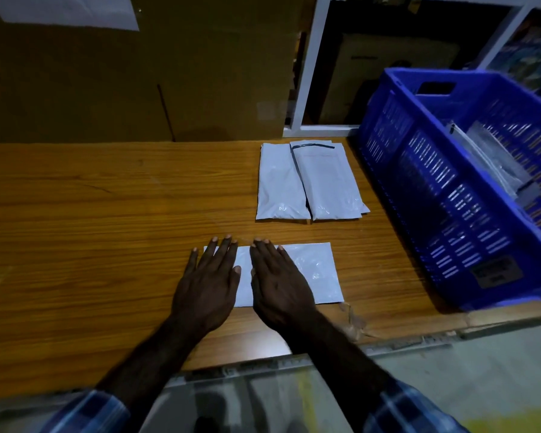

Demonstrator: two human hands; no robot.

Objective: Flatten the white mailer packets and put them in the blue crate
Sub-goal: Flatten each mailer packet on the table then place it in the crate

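While both palms lie flat on the white mailer packet [310, 273] at the near edge of the worktop [91, 214], the flattening step seems to be in hand. The left hand [208, 285] covers the packet's left end with fingers straight and spread, and the right hand [278, 285] presses its middle the same way, so neither hand grips anything. The blue crate [450, 189] stands to the right of this packet, a little apart, with some clear bags already inside it. Beyond the packet, near the crate's left wall, two more white mailers [310, 182] lie side by side, and they look puffy. I think the main risk is that the smooth plastic slides on the wood when the palms push outward, because nothing holds the packet in place. Its right end is free, so trapped air may gather there and make it swell again. Near the front edge, it could also slip off.
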